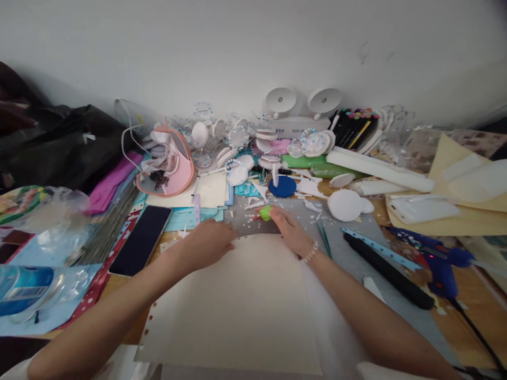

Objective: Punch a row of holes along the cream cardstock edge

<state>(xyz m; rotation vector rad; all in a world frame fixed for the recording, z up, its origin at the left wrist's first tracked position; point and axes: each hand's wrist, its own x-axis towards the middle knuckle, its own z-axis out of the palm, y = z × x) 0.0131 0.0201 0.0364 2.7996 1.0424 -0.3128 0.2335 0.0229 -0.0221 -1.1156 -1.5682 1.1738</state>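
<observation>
A big cream sheet (245, 295) is lying flat on the cluttered desk (471, 285) — probably thin, light and easily creased, so best lifted by its edges. The left hand (209, 240) is pressing its far edge, grip open and flat. The right hand (291, 227) is holding a small green tool (265, 212) there — grip closed around it.

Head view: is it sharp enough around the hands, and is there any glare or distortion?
Head view: soft, even light, no glare; the left hand and the right hand holding the small green object look slightly blurred; the table bows from wide-angle distortion; top right corner darkens.
</observation>
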